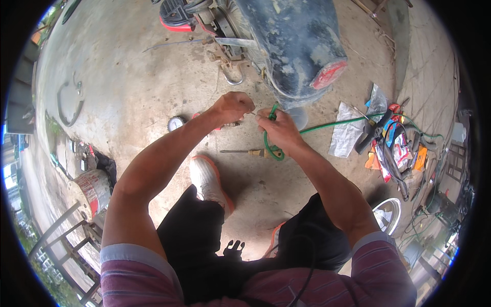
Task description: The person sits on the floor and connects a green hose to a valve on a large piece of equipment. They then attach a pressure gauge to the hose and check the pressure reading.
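Both hands are up close together over the concrete floor (153, 87), just this side of the rear end of a dusty blue motorbike (291, 46). The right hand (279, 128) has its grip clamped on a thin green hose (327, 126): fingers curled tight round it, with a loop of the hose sticking up above the knuckles and another loop hanging down below the wrist. From there the hose runs off to the right, across the floor toward a messy pile of tools and packets (394, 143).

The left hand (232, 106) is balled up too, fingertips pinched together on something small right where the two hands meet. I honestly can't make out what it's pinching; it could be the hose end or a small fitting, as it's too tiny to say. There's a brassy bit peeking out under that hand.

On the floor just near of the hands lies a screwdriver (243, 151) with a yellowish handle, partly behind the lower hose loop. To the left of the hands sits a small round pressure gauge (176, 123). A white and orange shoe (207, 179) is planted right below. A crumpled silver plastic bag (348, 130) lies to the right under the hose, and a metal hook (232, 74) hangs by the bike on the far side.
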Motion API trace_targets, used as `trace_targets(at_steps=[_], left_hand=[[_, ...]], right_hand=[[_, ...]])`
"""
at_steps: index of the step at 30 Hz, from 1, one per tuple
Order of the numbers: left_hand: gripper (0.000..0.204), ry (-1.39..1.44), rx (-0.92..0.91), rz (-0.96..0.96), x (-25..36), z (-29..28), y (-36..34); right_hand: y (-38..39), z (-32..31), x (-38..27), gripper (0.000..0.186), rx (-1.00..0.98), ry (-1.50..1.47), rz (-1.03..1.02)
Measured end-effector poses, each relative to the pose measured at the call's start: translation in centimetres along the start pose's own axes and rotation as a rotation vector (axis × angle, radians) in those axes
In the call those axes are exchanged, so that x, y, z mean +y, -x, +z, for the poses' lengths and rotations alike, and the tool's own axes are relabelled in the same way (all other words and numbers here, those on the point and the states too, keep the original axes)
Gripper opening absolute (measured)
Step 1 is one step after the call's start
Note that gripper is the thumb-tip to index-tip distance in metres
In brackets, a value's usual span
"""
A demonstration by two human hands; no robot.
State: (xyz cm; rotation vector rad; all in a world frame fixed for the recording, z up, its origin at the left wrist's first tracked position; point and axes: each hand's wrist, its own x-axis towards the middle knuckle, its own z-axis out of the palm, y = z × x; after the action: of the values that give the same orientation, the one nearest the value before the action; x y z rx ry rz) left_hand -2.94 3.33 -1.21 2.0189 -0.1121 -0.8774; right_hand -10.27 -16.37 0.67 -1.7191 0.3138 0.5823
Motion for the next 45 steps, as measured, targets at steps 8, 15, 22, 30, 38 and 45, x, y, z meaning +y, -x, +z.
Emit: trace_targets(at_steps=[8,15,22,30,38,45], left_hand=[[0.028,0.199,-0.210,-0.014,6.4,-1.0,3.8],[0.024,0.395,-0.122,-0.101,2.0,-1.8,4.0],[0.030,0.571,-0.090,-0.101,0.6,-1.6,4.2],[0.044,-0.778,0.145,0.125,-6.4,-0.9,5.3],[0.031,-0.840,0.112,0.158,-8.0,0.2,3.7],[0.028,-0.649,-0.016,0.092,-2.9,-2.2,6.7]], right_hand=[[0.3,-0.3,0.8,0.026,-0.311,0.302,0.008],[1.1,0.4,-0.1,0.023,-0.184,0.210,-0.113],[1.1,-0.1,-0.3,0.029,-0.116,0.205,-0.122],[1.1,-0.4,0.8,0.043,-0.151,0.326,-0.133],[1.4,-0.7,0.4,0.048,-0.198,0.356,-0.085],[1.3,-2.0,1.0,0.047,-0.183,0.435,-0.197]])
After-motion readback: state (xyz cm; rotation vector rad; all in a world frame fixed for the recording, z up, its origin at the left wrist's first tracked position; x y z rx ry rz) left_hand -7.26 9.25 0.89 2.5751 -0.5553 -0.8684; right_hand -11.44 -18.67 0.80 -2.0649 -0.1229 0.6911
